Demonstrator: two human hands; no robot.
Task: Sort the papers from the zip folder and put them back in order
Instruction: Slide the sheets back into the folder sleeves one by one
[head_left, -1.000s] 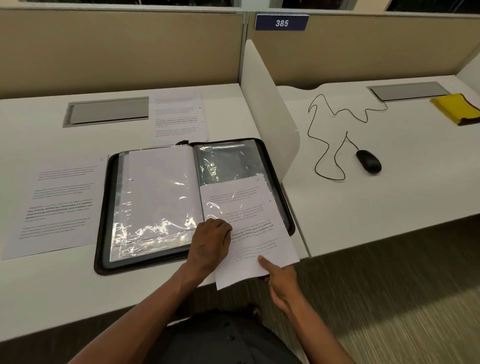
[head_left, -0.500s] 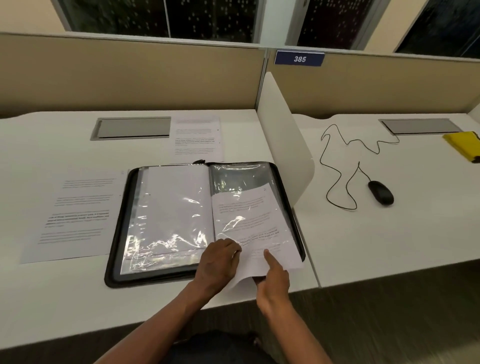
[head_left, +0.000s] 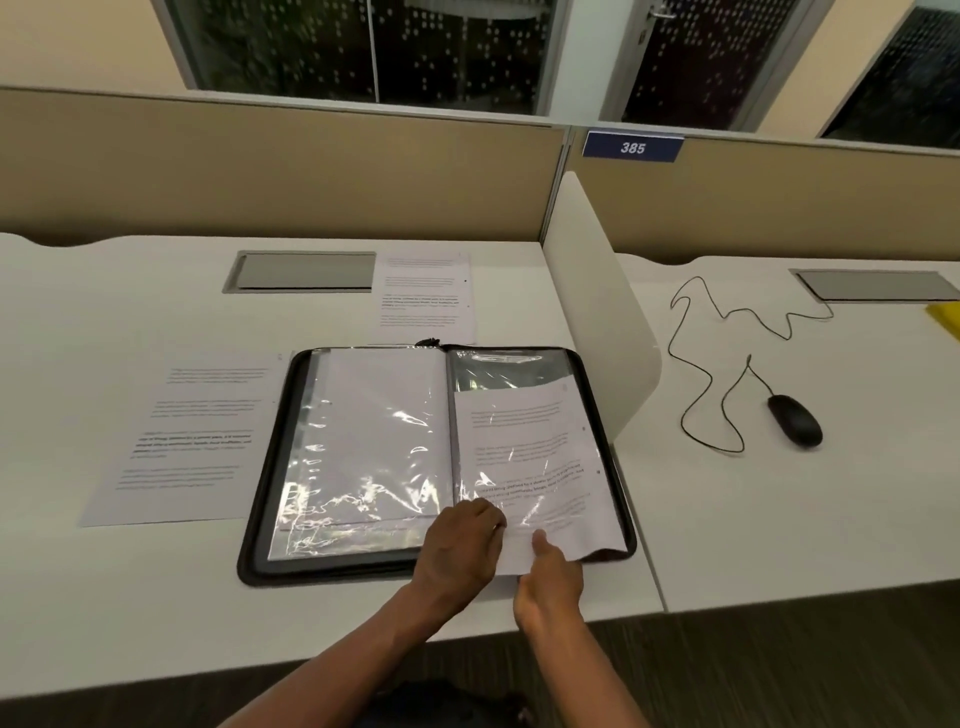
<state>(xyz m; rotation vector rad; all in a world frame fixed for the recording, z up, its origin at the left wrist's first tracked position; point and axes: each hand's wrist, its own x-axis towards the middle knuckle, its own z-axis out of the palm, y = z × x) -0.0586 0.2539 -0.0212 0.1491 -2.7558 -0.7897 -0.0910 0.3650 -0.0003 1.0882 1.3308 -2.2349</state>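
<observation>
Folder: a black zip folder (head_left: 260, 519) lies open flat on the white desk (head_left: 104, 597), near its front edge, clear sleeves spread on both halves.
Left half: a plastic sleeve (head_left: 374, 447) with a white sheet inside – glare hides most of its surface.
Right half: a printed page (head_left: 535, 467) sits part-way inside the right sleeve (head_left: 509, 369); the sleeve's top stretch is dark, with no paper behind it, and the page's bottom edge pokes out past the folder's front rim.
Left hand: the left hand (head_left: 460, 545) rests at the bottom of the spine, knuckles up, fingers curled on the lower left edge of the sleeve and page; whether it pinches the plastic, the paper or both I cannot tell.
Right hand: the right hand (head_left: 550, 579) is just beside it at the desk's edge, thumb laid on top of the page's protruding bottom margin, the other fingers tucked under the sheet – a pinch on the paper.
Page and fingers: the bottom margin lies between the right thumb and the fingers beneath; the rest runs away from both hands into the sleeve.
Loose papers: one printed sheet (head_left: 176, 447) lies left of the folder, another (head_left: 423, 296) behind it, both flat on the desk.
Neighbouring desk: beyond the white divider (head_left: 597, 312), a black mouse (head_left: 795, 420) with its cable in loops.
</observation>
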